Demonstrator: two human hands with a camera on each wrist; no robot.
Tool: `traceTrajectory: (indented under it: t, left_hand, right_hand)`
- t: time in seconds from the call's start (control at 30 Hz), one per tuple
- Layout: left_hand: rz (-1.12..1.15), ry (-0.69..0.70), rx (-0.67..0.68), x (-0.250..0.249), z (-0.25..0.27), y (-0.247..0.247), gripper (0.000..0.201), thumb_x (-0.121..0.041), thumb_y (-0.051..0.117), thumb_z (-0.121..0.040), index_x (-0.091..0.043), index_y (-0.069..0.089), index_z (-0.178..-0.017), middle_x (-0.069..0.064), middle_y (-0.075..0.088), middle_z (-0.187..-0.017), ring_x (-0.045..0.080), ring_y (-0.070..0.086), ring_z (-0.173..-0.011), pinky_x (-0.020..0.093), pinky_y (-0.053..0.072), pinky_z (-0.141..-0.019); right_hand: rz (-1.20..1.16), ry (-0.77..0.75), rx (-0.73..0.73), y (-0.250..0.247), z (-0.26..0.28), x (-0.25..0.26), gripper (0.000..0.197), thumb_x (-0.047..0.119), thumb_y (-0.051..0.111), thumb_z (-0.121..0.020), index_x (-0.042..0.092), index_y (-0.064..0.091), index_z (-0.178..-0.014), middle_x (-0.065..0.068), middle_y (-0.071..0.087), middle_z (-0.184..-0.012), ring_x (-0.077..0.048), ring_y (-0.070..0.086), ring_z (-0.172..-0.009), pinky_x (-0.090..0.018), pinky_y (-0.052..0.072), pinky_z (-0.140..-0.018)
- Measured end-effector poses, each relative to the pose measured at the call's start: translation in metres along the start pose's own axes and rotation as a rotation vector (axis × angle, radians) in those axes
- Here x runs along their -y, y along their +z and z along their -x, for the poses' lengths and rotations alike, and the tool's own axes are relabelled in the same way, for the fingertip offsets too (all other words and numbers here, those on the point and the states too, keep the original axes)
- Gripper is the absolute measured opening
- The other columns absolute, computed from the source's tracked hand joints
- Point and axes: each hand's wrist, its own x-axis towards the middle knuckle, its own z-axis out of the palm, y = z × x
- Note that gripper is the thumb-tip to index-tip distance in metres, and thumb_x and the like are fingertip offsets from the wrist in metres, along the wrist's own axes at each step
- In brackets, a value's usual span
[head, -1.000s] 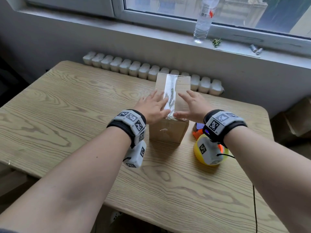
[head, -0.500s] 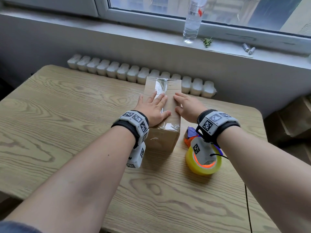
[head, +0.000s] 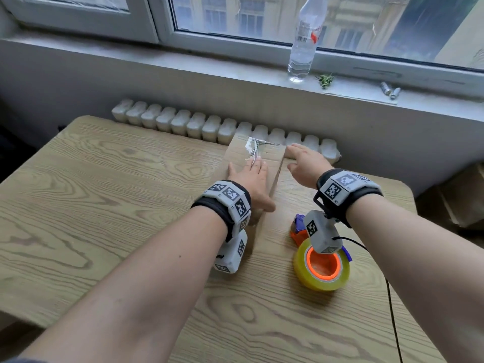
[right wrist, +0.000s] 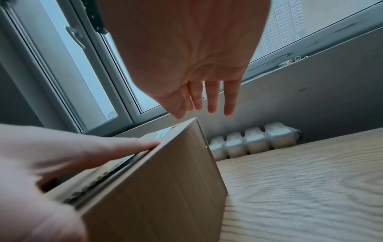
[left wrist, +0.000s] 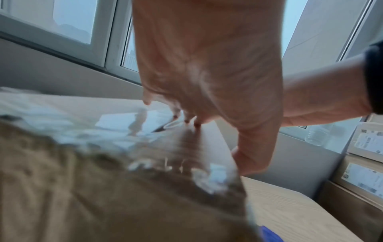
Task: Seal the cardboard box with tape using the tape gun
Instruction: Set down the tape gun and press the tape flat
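Cardboard box (head: pixel 267 158) stands at the far middle of a wood-grain table (head: pixel 104 205), a strip of clear tape (head: pixel 252 148) wrinkled along its top. A person's left hand (head: pixel 248 179) lies flat on the box top, fingers straight over the tape, gripping nothing. The right hand (head: pixel 303 166) hovers just beside the box's right side, near its far corner, fingers extended and loose, empty. An orange and purple tape gun (head: pixel 318 255) with a yellow roll lies on the table on the near right, under the right wrist, apart from both hands. A plastic bottle (head: pixel 303 43) stands on the windowsill (head: pixel 183 66) beyond
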Motion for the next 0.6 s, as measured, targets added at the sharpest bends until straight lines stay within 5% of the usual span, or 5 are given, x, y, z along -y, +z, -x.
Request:
traceTrajectory:
  t: [0.17,0.23,0.4,0.5,0.6]
  left_hand:
    - [0.008,0.159,0.003,0.035,0.016,-0.013,0.094,-0.002,0.058,-0.082,-0.02,0.0,-0.155,-0.006,-0.005,-0.163,0.012,0.004,-0.15,0.03,0.014,-0.121]
    - [0.05,0.172,-0.043,0.047,0.022,-0.013,0.09,0.008,0.051,-0.081,-0.022,0.009,-0.155,-0.008,0.005,-0.162,0.015,0.018,-0.147,0.026,0.024,-0.117]
    - [0.225,-0.003,-0.25,0.077,0.028,-0.004,0.079,0.003,0.053,-0.077,-0.023,0.029,-0.148,0.0,0.033,-0.151,0.02,0.034,-0.139,0.036,0.034,-0.112]
    - [0.144,-0.159,-0.354,0.099,0.034,0.0,0.073,-0.007,0.055,-0.075,-0.022,0.034,-0.144,0.003,0.034,-0.147,0.022,0.03,-0.138,0.045,0.024,-0.115]
    - [0.143,-0.346,-0.366,0.119,0.04,0.004,0.066,-0.008,0.051,-0.077,-0.023,0.04,-0.14,0.008,0.025,-0.152,0.026,0.017,-0.144,0.056,0.015,-0.116]
  right_hand:
    - [0.017,0.02,0.019,0.0,-0.007,0.009,0.053,0.019,0.042,-0.097,0.011,0.029,-0.148,-0.005,0.024,-0.158,-0.021,0.026,-0.144,-0.032,0.021,-0.116]
    - [0.021,0.028,0.036,0.001,-0.008,0.017,0.053,0.019,0.042,-0.097,0.01,0.029,-0.147,-0.007,0.026,-0.157,-0.023,0.028,-0.143,-0.033,0.022,-0.115]
    - [-0.025,-0.004,0.086,0.012,-0.011,0.043,0.052,0.018,0.046,-0.096,0.013,0.031,-0.146,-0.012,0.045,-0.145,-0.03,0.044,-0.131,-0.035,0.035,-0.106]
    - [0.001,0.023,0.101,0.015,-0.012,0.055,0.052,0.023,0.043,-0.097,0.014,0.031,-0.147,-0.013,0.053,-0.138,-0.029,0.048,-0.128,-0.035,0.039,-0.104]
    - [0.027,0.039,0.156,0.021,-0.013,0.067,0.035,0.029,0.043,-0.097,0.01,0.065,-0.118,-0.008,0.072,-0.107,-0.023,0.064,-0.106,-0.033,0.051,-0.089]
